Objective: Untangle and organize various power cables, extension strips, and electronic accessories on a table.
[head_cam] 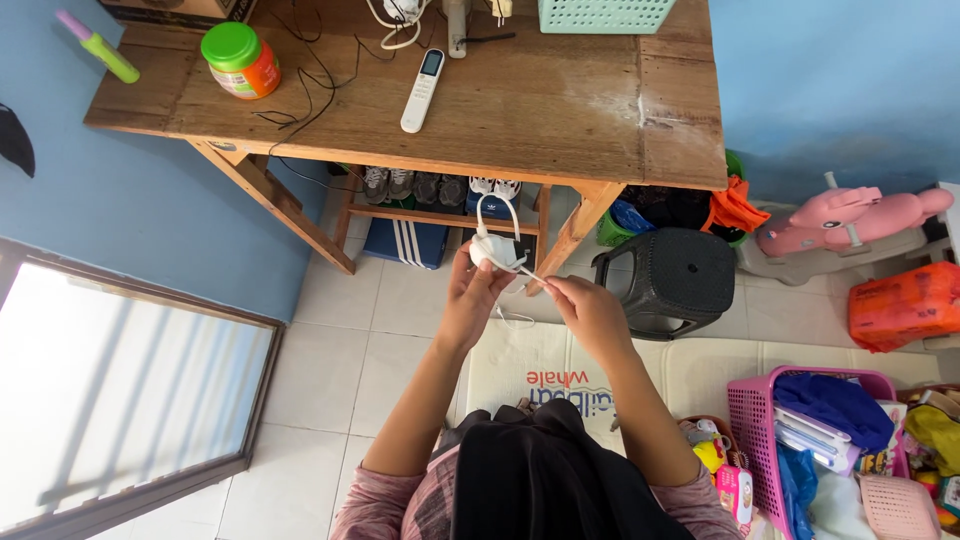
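Landmark: wooden table (560,110), top of view.

- White charger block (492,250) is held up just below the table's front edge, above the shoe shelf (440,215) under the table. It is gripped by the left hand (475,295), fingers clenched around its underside.
- White cable (497,208) is seen looped above the block, arching toward the table edge; more of it is wrapped round the block. A loose strand runs down-right, away from the table.
- That strand is pinched by the right hand (590,310), thumb and forefinger closed on it, other fingers curled. The hand is placed below the table's right leg, lower than the left hand.
- On the table: white remote (423,90) near centre; orange jar w/ green lid (240,60) toward left end; black wires between them; mint basket (605,12) at far edge.
- Below the table's right end: black plastic stool (670,280). Further right of it: pink ride-on toy (850,225).
- Well below the table, lower right: pink laundry basket (760,420) w/ blue cloth inside.
- Left of the table, lower: framed mirror (120,390) leaned at blue wall.
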